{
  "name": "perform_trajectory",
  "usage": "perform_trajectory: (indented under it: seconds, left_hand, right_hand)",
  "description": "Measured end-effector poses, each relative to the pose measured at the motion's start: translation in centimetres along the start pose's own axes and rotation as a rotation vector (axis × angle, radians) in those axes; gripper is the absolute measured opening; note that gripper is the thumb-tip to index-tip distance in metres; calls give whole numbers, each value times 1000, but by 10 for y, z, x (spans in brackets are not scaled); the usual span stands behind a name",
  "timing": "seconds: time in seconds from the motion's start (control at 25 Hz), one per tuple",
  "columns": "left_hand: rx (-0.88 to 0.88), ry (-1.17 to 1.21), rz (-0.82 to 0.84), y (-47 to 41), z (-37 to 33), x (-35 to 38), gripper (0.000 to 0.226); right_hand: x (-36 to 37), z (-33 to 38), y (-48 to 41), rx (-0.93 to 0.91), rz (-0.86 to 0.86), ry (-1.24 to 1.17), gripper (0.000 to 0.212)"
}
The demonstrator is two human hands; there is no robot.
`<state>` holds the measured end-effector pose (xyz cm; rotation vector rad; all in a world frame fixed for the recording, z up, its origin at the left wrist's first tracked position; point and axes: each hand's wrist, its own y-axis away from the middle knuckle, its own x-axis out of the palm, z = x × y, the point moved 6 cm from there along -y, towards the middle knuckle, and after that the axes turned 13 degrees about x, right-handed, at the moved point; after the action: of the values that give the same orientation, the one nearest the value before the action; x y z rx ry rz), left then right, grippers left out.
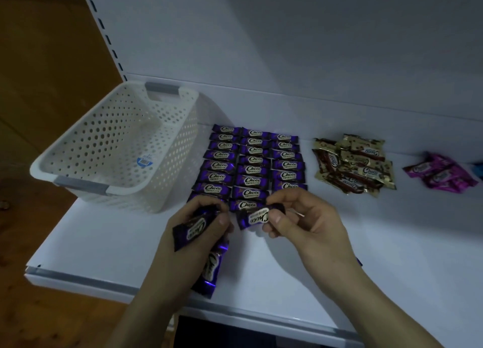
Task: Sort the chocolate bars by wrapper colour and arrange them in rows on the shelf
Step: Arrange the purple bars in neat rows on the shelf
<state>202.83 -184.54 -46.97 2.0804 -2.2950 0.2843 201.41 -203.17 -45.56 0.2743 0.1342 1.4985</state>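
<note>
Both our hands are closed on purple bars. Our right hand [305,224] pinches one purple bar [257,217] by its right end between thumb and fingertips. It holds the bar crosswise just over the shelf [405,243], the "Choco" lettering upside down to us. Our left hand [183,258] is curled round a bunch [194,228] of the same bars. One lies slanted across the fingers under the thumb, and another pokes out below the palm toward the shelf's front edge. How many the bunch holds we cannot tell. Our hands are near each other, with the pinched bar between them.

Just behind our hands the purple rows [252,170] lie flat on the shelf in three columns, bars edge to edge, lettering the right way up for us. The pinched bar is just in front of the middle column's nearest bar. Our right fingers hide the near end of the right column.

Right of the rows, well apart from them, we see a gold pile [355,164], loose and overlapping, and farther right a pink pile [441,173]. A blue scrap [479,170] at the frame's right edge is too cut off to name. Left of the rows, just beside them, a white perforated basket [117,143] with grey handles stands on the shelf, a sticker [145,161] on its inside bottom. A white back panel [313,47] rises behind everything.
</note>
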Motion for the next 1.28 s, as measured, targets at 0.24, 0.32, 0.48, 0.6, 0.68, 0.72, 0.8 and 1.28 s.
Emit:
perform_trajectory:
  seconds: [0.24,0.32,0.48,0.6,0.68,0.72,0.8,1.28]
  left_hand:
    - [-383,144,152,-13,22,2,32]
    - [-475,283,137,-18,26,1,36]
    - [-390,285,19,-23,28,-3,41]
    - [-370,299,8,-21,29,-2,47]
    - [-397,334,33,-20,29,-1,59]
    - [-408,362,46,-19,25,0,66]
    - [-420,433,61,-13,18,0,68]
    - [-191,290,82,-2,20,6,43]
  right_hand:
    - [-32,-10,8,116,-57,-147,25]
    - [-35,-14,8,134,-72,-147,28]
    - [-36,-18,6,118,-65,-124,34]
    - [-37,-15,6,45,-102,43,31]
    - [-39,-10,8,-106,-174,232,32]
    - [-39,-7,10,-186,-201,306,34]
    - [-42,-7,14,-312,-236,423,36]
    - [-42,-4,10,-189,-50,185,36]
